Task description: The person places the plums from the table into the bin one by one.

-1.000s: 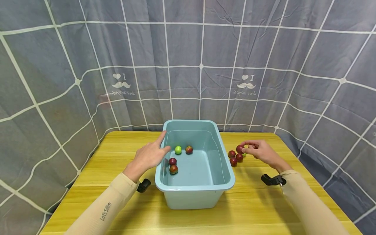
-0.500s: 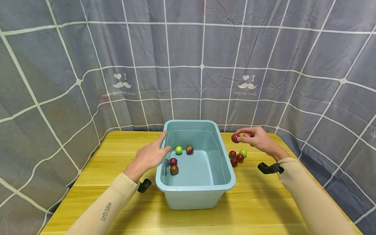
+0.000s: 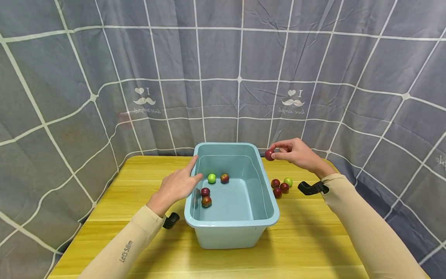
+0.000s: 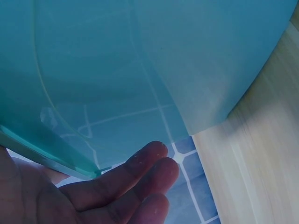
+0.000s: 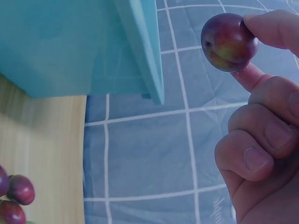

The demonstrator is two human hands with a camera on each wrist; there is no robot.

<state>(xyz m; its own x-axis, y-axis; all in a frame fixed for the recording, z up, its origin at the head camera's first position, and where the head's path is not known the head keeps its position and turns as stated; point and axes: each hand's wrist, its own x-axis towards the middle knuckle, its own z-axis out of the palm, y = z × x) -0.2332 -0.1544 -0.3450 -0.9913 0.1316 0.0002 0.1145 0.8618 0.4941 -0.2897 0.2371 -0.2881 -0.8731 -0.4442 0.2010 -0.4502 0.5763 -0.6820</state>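
Observation:
My right hand point(image 3: 297, 154) pinches a dark red plum point(image 3: 269, 155) between thumb and index finger, above the table just right of the blue plastic tub's point(image 3: 230, 223) far corner. In the right wrist view the same plum point(image 5: 227, 44) shows a greenish patch, and the other fingers are curled towards the palm. My left hand point(image 3: 177, 185) holds the tub's left rim, thumb over the edge and fingers outside. Inside the tub lie a green plum point(image 3: 211, 178), a reddish plum point(image 3: 224, 178) and two more dark plums point(image 3: 205, 192) along the left side.
Right of the tub, several red plums point(image 3: 277, 192) and a green plum point(image 3: 288, 181) sit grouped on the wooden table point(image 3: 146, 170). A grey checked curtain point(image 3: 219, 97) hangs behind and on both sides. Each wrist wears a black strap point(image 3: 311, 188).
My right hand has lifted the plum off the group on the table and carried it up and leftward, towards the tub's far right corner. The left hand and the tub stay in place.

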